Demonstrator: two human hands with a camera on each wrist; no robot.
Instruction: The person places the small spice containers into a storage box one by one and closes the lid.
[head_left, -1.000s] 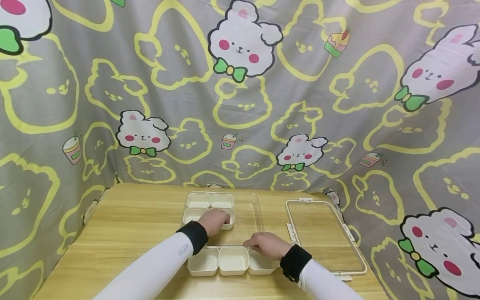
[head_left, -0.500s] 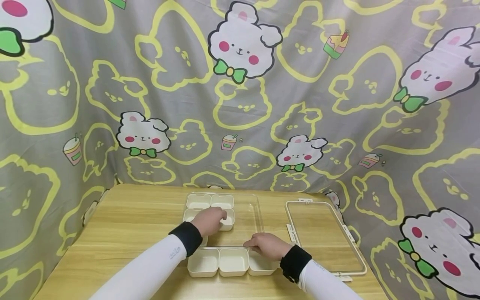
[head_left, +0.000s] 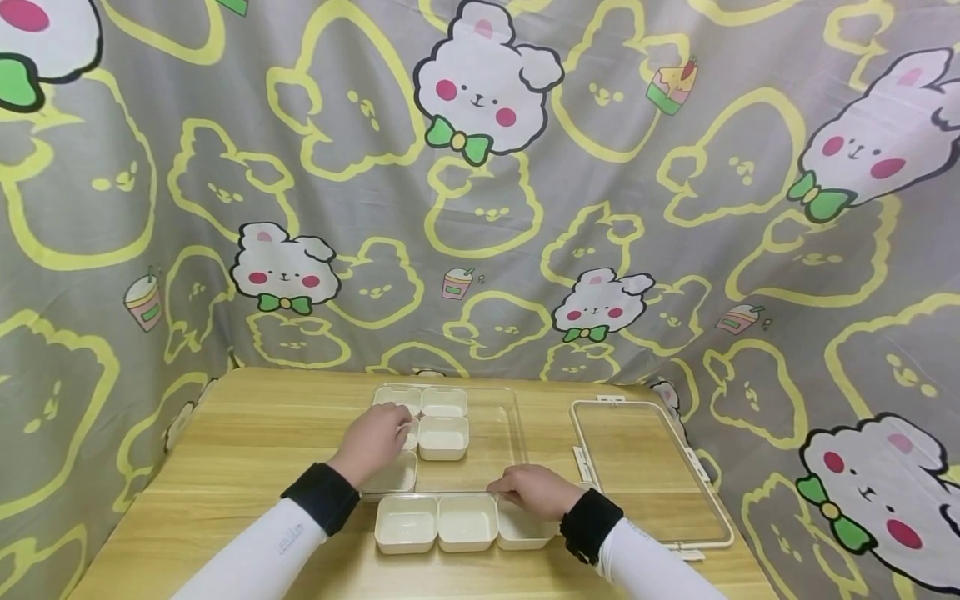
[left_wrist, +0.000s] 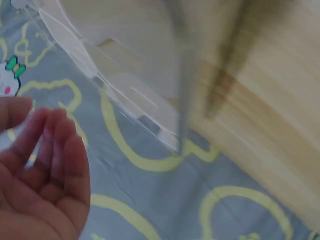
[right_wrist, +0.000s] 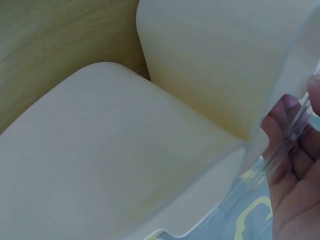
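Open room runs along the left edge of the table (head_left: 247,433) and inside the clear tray (head_left: 491,433), between five white cups (head_left: 443,437) and its right wall. Three outer cups (head_left: 467,523) stand just outside its near wall, where the right hand (head_left: 536,492) pinches the rim. The left hand (head_left: 372,443), loosely curved, holding nothing, hovers over the tray's left cups. A framed lid (head_left: 652,475) lies along the table's right edge.

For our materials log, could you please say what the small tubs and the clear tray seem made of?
The small tubs: probably molded plastic, cream and smooth, with thin, rounded walls.
The clear tray: likely rigid plastic, see-through with glossy glints; glass can't be excluded.
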